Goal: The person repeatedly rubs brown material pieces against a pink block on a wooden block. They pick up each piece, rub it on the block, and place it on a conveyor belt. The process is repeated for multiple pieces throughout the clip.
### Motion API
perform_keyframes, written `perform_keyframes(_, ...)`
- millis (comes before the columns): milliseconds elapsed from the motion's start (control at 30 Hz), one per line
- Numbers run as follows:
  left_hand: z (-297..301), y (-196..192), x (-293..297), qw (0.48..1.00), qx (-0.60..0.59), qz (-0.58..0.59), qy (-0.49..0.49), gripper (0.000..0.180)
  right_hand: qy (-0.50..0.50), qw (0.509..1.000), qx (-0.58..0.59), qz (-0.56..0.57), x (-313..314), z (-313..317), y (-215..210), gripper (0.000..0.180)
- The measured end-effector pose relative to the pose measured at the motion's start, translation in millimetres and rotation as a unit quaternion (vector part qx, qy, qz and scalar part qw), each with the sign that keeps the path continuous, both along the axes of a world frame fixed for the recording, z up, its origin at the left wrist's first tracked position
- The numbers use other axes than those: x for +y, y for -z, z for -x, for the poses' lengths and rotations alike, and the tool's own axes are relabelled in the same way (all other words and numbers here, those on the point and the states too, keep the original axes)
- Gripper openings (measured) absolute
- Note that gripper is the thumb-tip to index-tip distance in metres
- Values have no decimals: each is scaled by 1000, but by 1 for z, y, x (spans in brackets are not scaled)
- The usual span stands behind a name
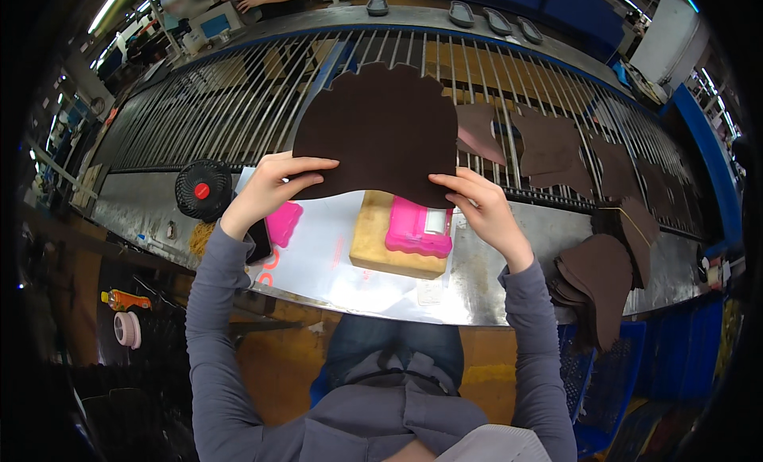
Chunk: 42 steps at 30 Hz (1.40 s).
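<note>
Both my hands hold up a large dark brown cut leather piece [377, 132], rounded with a scalloped far edge. My left hand [278, 184] pinches its lower left edge between thumb and fingers. At its lower right edge, my right hand [477, 200] grips it the same way. Below it on the metal table lies a yellowish block [381, 259], with a pink wavy-edged case [420, 228] on top that has a white patch. Another pink wavy-edged piece [284, 224] lies near my left wrist, beside a dark flat object [260, 241].
Past the table runs a rack of metal rollers [238, 104], with more brown pieces [552, 148] on its right. Stacked brown pieces [596, 279] overhang the table's right edge above a blue crate [604, 382]. A black fan [203, 190] stands left. Someone's hand [248, 3] shows far off.
</note>
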State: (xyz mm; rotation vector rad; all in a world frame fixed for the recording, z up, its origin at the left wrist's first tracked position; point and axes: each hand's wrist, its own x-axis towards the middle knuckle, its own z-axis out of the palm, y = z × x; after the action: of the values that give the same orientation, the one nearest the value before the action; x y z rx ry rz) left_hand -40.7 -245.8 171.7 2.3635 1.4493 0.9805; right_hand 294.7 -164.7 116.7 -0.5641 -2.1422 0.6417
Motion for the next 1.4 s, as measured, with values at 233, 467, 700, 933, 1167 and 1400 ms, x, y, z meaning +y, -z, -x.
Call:
perform_keyframes(233,20,8,-12,1000,1,8,-5,31,-8,1000,-14,-4,-5,21,8,39)
perform_keyframes(467,15,20,-7,999,-33,35,23,30,8,1000,-12,12,-11,13,6,38)
perform_keyframes(700,-16,38,13,993,-60,24,98,32,83,996,-20,-20,-23,-25,24,31)
perform_keyframes(933,-72,40,43,984,27,40,174,36,213,976,46,32,-44,-67,81,26)
perform_keyframes(1167,-123,50,72,962,66,3,264,45,287,956,44,42,-67,-120,87,23)
perform_keyframes(1400,-164,44,97,932,-2,69,355,44,359,931,-26,-65,-81,-173,-2,22)
